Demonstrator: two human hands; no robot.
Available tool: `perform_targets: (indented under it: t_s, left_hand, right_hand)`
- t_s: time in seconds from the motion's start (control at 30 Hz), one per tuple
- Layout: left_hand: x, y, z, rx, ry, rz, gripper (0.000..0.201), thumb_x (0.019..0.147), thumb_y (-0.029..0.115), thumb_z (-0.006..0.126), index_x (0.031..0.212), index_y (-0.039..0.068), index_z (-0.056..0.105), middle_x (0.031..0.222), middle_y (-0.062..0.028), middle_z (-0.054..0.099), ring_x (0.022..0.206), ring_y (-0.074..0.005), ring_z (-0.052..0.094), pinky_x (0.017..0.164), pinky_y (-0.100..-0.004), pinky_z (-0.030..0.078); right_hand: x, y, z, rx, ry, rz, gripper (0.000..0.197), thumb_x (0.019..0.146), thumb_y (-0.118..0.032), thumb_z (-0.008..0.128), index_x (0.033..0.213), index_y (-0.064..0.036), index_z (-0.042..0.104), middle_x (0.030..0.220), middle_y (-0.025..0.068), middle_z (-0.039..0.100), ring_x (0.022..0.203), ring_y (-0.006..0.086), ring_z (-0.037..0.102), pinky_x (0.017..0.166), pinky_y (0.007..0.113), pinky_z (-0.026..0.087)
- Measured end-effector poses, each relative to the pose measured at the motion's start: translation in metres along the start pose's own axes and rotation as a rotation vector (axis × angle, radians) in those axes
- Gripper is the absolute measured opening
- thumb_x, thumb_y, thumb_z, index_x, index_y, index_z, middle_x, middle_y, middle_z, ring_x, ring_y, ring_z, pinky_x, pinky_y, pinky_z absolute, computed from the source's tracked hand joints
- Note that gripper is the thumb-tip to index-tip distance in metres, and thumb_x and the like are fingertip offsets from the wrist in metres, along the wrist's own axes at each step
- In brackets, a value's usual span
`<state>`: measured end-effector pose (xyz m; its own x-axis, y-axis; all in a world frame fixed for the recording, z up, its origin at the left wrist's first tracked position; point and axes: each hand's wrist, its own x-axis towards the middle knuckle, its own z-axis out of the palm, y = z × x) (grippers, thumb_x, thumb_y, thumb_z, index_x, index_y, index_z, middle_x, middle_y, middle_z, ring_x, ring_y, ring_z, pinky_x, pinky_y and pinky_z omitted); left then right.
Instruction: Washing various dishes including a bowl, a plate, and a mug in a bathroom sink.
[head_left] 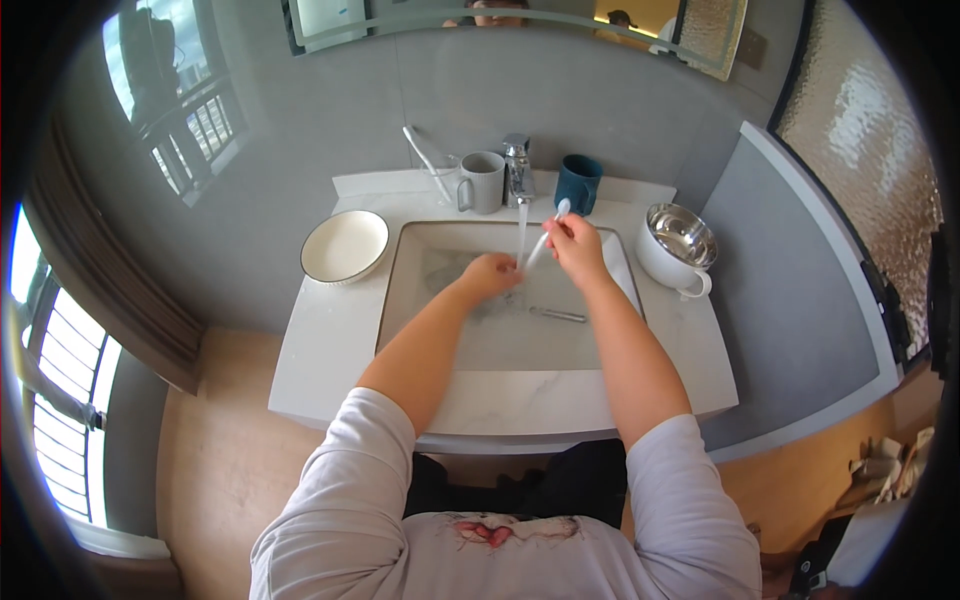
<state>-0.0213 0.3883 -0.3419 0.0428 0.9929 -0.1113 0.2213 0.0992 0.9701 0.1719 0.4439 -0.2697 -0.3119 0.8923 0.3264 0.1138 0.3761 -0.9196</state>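
Above the sink (398, 290), my right hand (577, 247) grips a slim white utensil (540, 246) with a rounded upper end; its exact kind is unclear. The utensil slants down to the left, beside the stream of water from the chrome tap (518, 170). My left hand (490, 274) is next to its lower end, fingers curled; what they pinch, if anything, is hidden. Cloudy water stands in the sink. A thin metal piece (557, 314) shows in it near my right wrist, and a blurred greyish shape (445, 270) lies left of my left hand.
Behind the sink stand a grey mug (484, 183), a clear glass (446, 172) with a long white stick (424, 160), and a dark teal mug (578, 183). A cream bowl (345, 246) is on the left counter, a white-handled cup with a steel bowl (677, 240) on the right.
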Motion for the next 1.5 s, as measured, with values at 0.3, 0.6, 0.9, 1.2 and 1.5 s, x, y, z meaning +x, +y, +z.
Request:
perform_targets:
  t_s: [0.3, 0.6, 0.9, 1.2, 1.5]
  left_hand:
    - [-0.01, -0.016, 0.02, 0.994, -0.167, -0.018, 0.05, 0.081, 0.033, 0.062, 0.127, 0.013, 0.06, 0.13, -0.0158, 0.058, 0.119, -0.0356, 0.056, 0.099, -0.0471, 0.044]
    - [0.01, -0.024, 0.015, 1.201, -0.451, -0.401, 0.046, 0.083, 0.029, 0.055, 0.126, 0.014, 0.061, 0.134, -0.0056, 0.057, 0.124, -0.0294, 0.053, 0.099, -0.0505, 0.042]
    - [-0.029, 0.035, 0.013, 0.962, -0.315, -0.56, 0.031, 0.082, 0.028, 0.056, 0.103, 0.012, 0.072, 0.111, -0.007, 0.07, 0.103, -0.0244, 0.065, 0.085, -0.0426, 0.05]
    - [0.004, -0.014, -0.002, 0.991, -0.206, -0.306, 0.012, 0.073, 0.014, 0.066, 0.075, 0.005, 0.074, 0.075, -0.0133, 0.07, 0.072, -0.0275, 0.07, 0.067, -0.0407, 0.053]
    - [-0.016, 0.027, 0.011, -0.492, 0.143, -0.151, 0.023, 0.084, 0.016, 0.06, 0.1, -0.002, 0.062, 0.081, -0.009, 0.063, 0.062, -0.0195, 0.06, 0.054, -0.0319, 0.048]
  right_hand:
    - [0.072, -0.099, -0.037, -0.365, 0.667, -0.694, 0.017, 0.092, -0.019, 0.06, 0.087, -0.0025, 0.061, 0.075, 0.0126, 0.065, 0.069, 0.0301, 0.064, 0.063, 0.038, 0.049]
    - [0.098, -0.055, -0.042, -0.71, 0.546, -0.207, 0.016, 0.084, -0.016, 0.063, 0.093, -0.0029, 0.061, 0.085, 0.0164, 0.068, 0.082, 0.037, 0.065, 0.072, 0.046, 0.05]
    - [-0.032, 0.027, 0.005, -1.319, -0.576, 0.066, 0.046, 0.074, -0.01, 0.067, 0.119, -0.0034, 0.059, 0.111, 0.0226, 0.065, 0.103, 0.0366, 0.063, 0.085, 0.045, 0.052]
    - [-0.033, -0.019, 0.01, -1.397, -1.039, 0.322, 0.018, 0.08, -0.006, 0.061, 0.092, 0.005, 0.069, 0.095, 0.021, 0.07, 0.082, 0.0306, 0.07, 0.065, 0.045, 0.056]
    - [-0.029, -0.004, 0.028, -0.133, -0.628, 0.673, 0.042, 0.088, -0.006, 0.054, 0.128, -0.0177, 0.047, 0.1, 0.0065, 0.066, 0.083, 0.0197, 0.067, 0.07, 0.048, 0.053]
